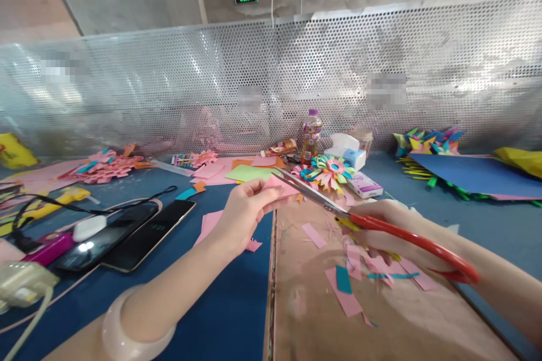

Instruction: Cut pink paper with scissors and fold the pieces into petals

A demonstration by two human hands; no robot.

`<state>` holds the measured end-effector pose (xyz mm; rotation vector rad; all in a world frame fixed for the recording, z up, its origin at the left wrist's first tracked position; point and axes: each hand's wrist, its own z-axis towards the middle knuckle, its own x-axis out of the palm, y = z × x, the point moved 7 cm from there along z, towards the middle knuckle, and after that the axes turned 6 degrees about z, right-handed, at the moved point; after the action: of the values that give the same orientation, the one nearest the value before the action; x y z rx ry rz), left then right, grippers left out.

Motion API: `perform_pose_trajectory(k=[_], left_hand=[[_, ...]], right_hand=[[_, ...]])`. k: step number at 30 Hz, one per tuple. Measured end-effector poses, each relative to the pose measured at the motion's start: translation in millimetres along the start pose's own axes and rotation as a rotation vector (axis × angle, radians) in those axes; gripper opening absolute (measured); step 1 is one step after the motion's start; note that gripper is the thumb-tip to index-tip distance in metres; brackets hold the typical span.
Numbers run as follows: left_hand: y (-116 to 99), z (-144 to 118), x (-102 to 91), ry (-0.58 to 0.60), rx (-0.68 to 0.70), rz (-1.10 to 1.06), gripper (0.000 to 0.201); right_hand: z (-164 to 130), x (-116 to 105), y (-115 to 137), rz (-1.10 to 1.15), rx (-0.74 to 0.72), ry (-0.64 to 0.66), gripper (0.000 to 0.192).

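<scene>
My left hand (249,203) pinches a piece of pink paper (280,185) between thumb and fingers, above the middle of the table. My right hand (381,231) grips scissors with red handles (415,235). Their metal blades (311,194) point left, slightly apart, with the tips at the pink paper; whether they touch it I cannot tell. Below my right hand, pink paper scraps (347,296) and a teal piece (343,280) lie on a brown board (305,327). More pink sheets (208,225) rest beneath my left hand.
A drink bottle (311,138), a paper flower (333,170) and a small box (365,184) stand beyond my hands. Two phones (150,237), cables and a yellow glue gun (63,203) lie at the left. Blue card (478,175) is at the right, before a perforated metal panel (169,90).
</scene>
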<state>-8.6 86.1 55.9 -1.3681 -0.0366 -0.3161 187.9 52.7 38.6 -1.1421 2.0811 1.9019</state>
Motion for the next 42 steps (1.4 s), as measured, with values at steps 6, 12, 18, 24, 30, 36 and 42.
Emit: perform_pose_trajectory(k=[6, 12, 18, 24, 30, 36, 42], left_hand=[[0.7, -0.6, 1.1, 0.011, -0.020, -0.043, 0.004], [-0.1, -2.0, 2.3, 0.010, -0.028, -0.037, 0.006], [-0.1, -1.6, 2.4, -0.007, -0.043, -0.024, 0.005], [0.7, -1.4, 1.6, -0.001, -0.043, -0.028, 0.005], [1.1, -1.6, 1.0, -0.013, -0.051, -0.021, 0.005], [1.9, -1.9, 0.8, -0.016, -0.055, -0.042, 0.004], [1.8, -2.0, -0.2, -0.029, -0.053, -0.068, 0.005]], right_hand=[[2.1, -1.5, -0.5, -0.062, -0.026, 0.016, 0.010], [4.1, -2.8, -3.1, -0.111, -0.065, -0.009, 0.008], [5.9, -2.5, -8.0, -0.165, -0.118, -0.035, 0.006], [4.4, -4.1, 2.5, -0.296, -0.177, -0.066, 0.008], [3.8, -4.5, 5.4, -0.307, -0.183, -0.073, 0.008], [5.7, -4.7, 2.3, -0.321, -0.181, -0.063, 0.009], [4.5, -5.0, 1.8, -0.283, -0.185, -0.060, 0.009]])
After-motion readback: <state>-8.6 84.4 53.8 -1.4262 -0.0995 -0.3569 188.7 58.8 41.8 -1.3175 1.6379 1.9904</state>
